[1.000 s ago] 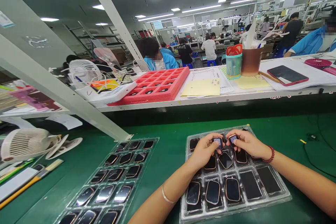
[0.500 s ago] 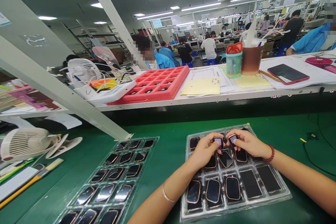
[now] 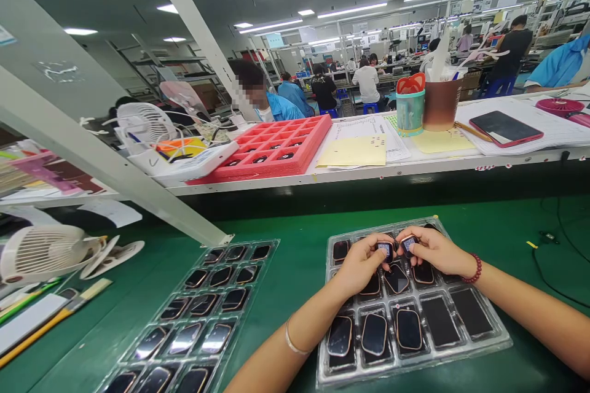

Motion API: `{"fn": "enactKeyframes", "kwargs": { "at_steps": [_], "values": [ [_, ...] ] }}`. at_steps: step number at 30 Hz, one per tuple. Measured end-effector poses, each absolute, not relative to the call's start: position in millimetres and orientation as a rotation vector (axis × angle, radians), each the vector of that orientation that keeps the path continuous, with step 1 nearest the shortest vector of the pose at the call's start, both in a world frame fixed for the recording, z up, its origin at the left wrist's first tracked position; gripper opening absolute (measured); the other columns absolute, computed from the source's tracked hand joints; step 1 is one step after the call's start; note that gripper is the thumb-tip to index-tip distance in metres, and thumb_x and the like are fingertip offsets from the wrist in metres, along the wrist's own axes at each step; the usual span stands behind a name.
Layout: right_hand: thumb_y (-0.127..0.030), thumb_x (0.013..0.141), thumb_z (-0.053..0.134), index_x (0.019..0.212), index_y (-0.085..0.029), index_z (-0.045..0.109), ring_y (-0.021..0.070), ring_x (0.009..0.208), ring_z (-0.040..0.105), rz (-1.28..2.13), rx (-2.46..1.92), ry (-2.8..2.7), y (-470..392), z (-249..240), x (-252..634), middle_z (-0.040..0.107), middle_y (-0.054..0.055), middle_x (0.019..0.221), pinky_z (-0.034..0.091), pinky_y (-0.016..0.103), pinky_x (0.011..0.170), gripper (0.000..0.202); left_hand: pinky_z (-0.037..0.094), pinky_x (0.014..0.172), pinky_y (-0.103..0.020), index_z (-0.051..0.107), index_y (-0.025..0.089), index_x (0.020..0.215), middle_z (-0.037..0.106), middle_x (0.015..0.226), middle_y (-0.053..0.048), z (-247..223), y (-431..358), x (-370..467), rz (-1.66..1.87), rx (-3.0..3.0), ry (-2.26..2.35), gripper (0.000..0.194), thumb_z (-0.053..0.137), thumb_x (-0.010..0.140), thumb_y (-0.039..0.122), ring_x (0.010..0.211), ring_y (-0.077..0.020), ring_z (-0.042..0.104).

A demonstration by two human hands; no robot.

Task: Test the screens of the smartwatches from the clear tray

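My left hand [image 3: 367, 261] is closed on a smartwatch [image 3: 385, 250] with a lit screen, thumb on its face. Close beside it, my right hand [image 3: 431, 252] grips a second smartwatch [image 3: 408, 245], also lit. Both are held above a clear plastic tray [image 3: 396, 371]. In this tray's front row lie dark watch faces with gold edges, such as the watch [image 3: 409, 329]; two pockets on the right show only black lining. More watches behind are partly covered by my hands.
Left of my arms, another clear tray [image 3: 173, 334] holds several watches on the green table [image 3: 286, 295]. A white fan [image 3: 41, 252] and a brush [image 3: 59, 319] lie farther left. On the shelf are a red foam tray [image 3: 276, 147], cups and a phone [image 3: 506, 128]. Co-workers sit beyond.
Both hands stay nearly still, holding the two watches. The co-worker in blue at the far right has shifted and leans lower.
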State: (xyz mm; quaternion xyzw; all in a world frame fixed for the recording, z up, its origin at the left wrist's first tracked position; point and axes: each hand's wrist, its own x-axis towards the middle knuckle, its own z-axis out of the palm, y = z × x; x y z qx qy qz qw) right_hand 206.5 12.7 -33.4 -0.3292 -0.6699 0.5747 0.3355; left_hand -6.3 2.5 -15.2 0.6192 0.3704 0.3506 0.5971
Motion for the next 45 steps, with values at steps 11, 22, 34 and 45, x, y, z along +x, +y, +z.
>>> {"fn": "enactKeyframes", "kwargs": {
  "at_steps": [11, 22, 34, 45],
  "values": [
    [-0.013, 0.08, 0.053, 0.116, -0.02, 0.051, 0.0165, 0.088, 0.059, 1.419, -0.805, -1.771, 9.9, -31.7, 204.6, 0.059, 0.006, 0.104, 0.05, 0.027, 0.071, 0.037, 0.048, 0.074, -0.027, 0.053, 0.017, 0.107, 0.063, 0.097, -0.006, -22.0, 4.8, -5.0, 0.895, 1.426, 0.906, 0.04, 0.065, 0.068, 0.015, 0.089, -0.0178, 0.059],
    [-0.011, 0.08, 0.051, 0.107, -0.019, 0.056, 0.0175, 0.086, 0.059, 1.399, -0.82, -1.847, 8.5, -28.9, 204.3, 0.062, 0.004, 0.095, 0.05, 0.029, 0.073, 0.029, 0.046, 0.065, -0.024, 0.053, 0.017, 0.106, 0.062, 0.095, -0.005, -22.6, 6.3, -5.8, 0.897, 1.416, 0.938, 0.037, 0.054, 0.07, 0.011, 0.078, -0.0143, 0.059],
    [-0.032, 0.091, 0.046, 0.108, -0.017, 0.058, 0.0141, 0.066, 0.061, 1.543, -0.86, -1.736, 10.1, -31.5, 206.3, 0.065, 0.007, 0.093, 0.052, 0.027, 0.061, 0.026, 0.041, 0.052, -0.022, 0.058, 0.014, 0.097, 0.064, 0.079, -0.005, -20.5, 5.1, -6.8, 0.835, 1.405, 0.907, 0.028, 0.052, 0.084, 0.037, 0.057, -0.0106, 0.056],
    [-0.009, 0.076, 0.052, 0.112, -0.02, 0.056, 0.0179, 0.085, 0.061, 1.518, -0.824, -1.708, 9.1, -30.9, 203.2, 0.062, 0.006, 0.1, 0.052, 0.03, 0.071, 0.038, 0.048, 0.084, -0.032, 0.049, 0.016, 0.117, 0.062, 0.104, -0.008, -22.9, 5.3, -5.3, 0.877, 1.351, 0.863, 0.046, 0.054, 0.072, 0.009, 0.088, -0.0161, 0.061]
  ]
}}
